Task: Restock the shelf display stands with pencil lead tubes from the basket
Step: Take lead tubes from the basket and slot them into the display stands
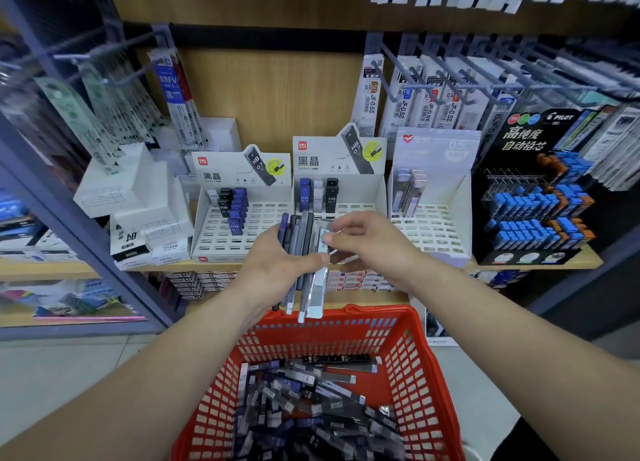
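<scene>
A red basket is seen nearest, filled with loose lead tubes lying crisscross. Above its far rim, a bundle of tubes is gripped in the curled fingers of the left hand, long axes running away from the person, top ends pointed at the shelf. The bundle's rightmost clear tube is pinched by the right hand. Beyond, partly stocked white display stands are set on the shelf.
</scene>
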Demonstrator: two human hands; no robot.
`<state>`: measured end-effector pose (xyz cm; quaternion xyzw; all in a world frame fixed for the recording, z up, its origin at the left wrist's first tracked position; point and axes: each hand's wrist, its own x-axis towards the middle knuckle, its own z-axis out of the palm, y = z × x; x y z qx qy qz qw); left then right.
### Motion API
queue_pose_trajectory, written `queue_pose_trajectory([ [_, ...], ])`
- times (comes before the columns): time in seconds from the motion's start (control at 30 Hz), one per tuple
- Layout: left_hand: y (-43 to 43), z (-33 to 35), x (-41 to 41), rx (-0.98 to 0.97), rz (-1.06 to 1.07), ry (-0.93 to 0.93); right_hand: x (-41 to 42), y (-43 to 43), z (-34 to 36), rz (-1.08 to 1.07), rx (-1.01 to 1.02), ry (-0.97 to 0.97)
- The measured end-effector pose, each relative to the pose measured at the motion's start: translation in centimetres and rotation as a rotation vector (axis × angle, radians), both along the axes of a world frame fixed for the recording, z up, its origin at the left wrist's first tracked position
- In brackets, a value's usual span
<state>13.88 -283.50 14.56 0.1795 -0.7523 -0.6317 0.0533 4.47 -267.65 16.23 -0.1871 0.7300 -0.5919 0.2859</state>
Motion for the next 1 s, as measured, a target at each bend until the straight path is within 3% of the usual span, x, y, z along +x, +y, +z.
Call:
queue_pose_trajectory([
  [0.3,-1.6,0.1,0.2,0.058,0.048,0.009,-0.3,-1.4,-0.2,-0.031,-0.110,-0.049],
  [0.4,-2.0,0.4,0.0,0.085,0.101,0.016,-0.8,-1.0,-0.4,0.060,0.001,0.046],
  [0.63,-2.3,0.8,-0.4,0.101,0.141,0.022,-0.7,-0.2,-1.0,0.237,0.016,0.007],
  [0.9,-1.9,1.1,-0.5,0.038,0.151,-0.027,-2.2,2.5,-1.0,0.260,0.122,-0.015],
  [1.0,-2.1,1.1,-0.7,0.033,0.174,-0.020,-2.9,4.0,-1.0,0.132,0.064,-0.009],
])
